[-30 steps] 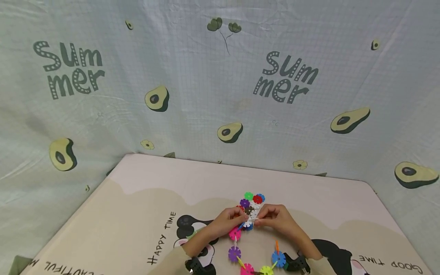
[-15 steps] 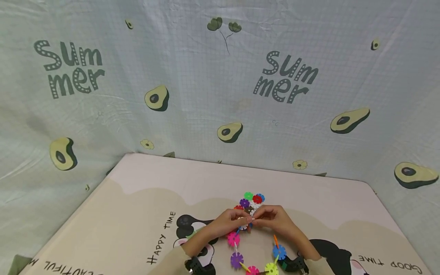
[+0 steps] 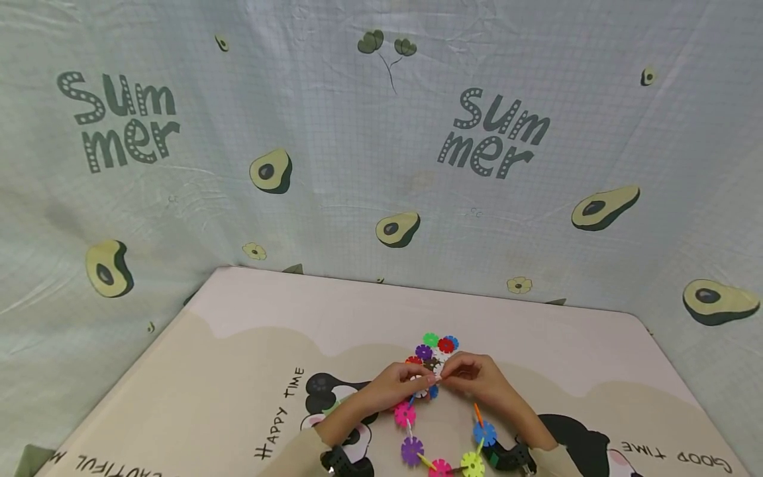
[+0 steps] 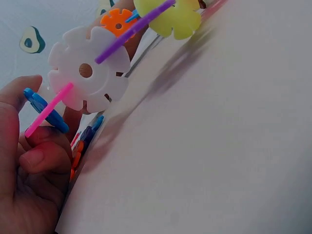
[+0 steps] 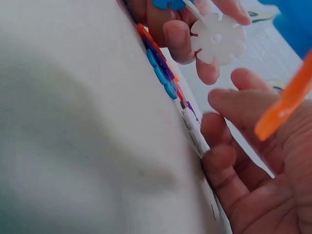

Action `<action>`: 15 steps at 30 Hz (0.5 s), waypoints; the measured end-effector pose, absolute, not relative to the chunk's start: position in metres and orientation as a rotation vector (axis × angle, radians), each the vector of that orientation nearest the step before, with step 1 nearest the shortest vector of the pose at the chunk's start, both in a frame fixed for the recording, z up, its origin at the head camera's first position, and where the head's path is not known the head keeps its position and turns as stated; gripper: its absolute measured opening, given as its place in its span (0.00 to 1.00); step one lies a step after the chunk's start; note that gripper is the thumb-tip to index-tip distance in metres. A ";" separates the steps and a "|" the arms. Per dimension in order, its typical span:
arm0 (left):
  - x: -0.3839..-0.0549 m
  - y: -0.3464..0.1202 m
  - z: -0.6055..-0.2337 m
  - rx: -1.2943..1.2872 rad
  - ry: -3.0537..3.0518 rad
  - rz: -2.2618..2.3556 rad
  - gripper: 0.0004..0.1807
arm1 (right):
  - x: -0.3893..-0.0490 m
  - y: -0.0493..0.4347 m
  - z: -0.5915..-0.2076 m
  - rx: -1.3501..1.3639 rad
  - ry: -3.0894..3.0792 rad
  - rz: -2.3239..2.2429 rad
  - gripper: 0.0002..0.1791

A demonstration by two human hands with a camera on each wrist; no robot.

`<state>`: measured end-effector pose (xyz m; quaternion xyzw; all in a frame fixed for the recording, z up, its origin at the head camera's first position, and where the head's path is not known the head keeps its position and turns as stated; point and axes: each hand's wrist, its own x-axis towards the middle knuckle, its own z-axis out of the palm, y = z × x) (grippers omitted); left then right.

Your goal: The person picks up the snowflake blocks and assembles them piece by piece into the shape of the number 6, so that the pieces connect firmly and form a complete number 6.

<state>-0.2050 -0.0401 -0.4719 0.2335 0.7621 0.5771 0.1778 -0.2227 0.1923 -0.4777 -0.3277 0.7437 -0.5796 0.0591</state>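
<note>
My left hand (image 3: 401,386) pinches one end of a chain of notched plastic snowflake discs. In the right wrist view its fingers hold a white disc (image 5: 219,40) with a blue disc (image 5: 169,3) beside it. The chain curves toward me through a pink disc (image 3: 405,415), a purple disc (image 3: 412,451) and a yellow disc (image 3: 473,465). It ends in a blue disc (image 3: 485,434) with an orange disc (image 3: 479,415) standing edge-on. My right hand (image 3: 477,379) hovers close to the white disc, fingers loosely bent; in its wrist view nothing shows between them.
Several loose discs lie behind the hands, among them a green one (image 3: 431,339), a red one (image 3: 446,345) and white ones. The printed table mat (image 3: 238,371) spreads all around. A patterned curtain (image 3: 334,146) hangs behind the table's far edge.
The right hand brought a white disc to the left hand's fingers and has since drawn back slightly. The chain's pink and purple discs shifted nearer to me; its blue end moved slightly away.
</note>
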 end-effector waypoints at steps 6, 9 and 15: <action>-0.205 -0.041 -0.472 0.684 2.138 1.651 0.18 | -0.224 0.193 -0.479 -0.906 2.345 -1.733 0.04; -0.205 -0.041 -0.473 0.689 2.139 1.652 0.18 | -0.224 0.194 -0.480 -0.860 2.401 -1.689 0.06; -0.205 -0.040 -0.472 0.660 2.153 1.634 0.18 | -0.225 0.193 -0.481 -0.820 2.470 -1.642 0.13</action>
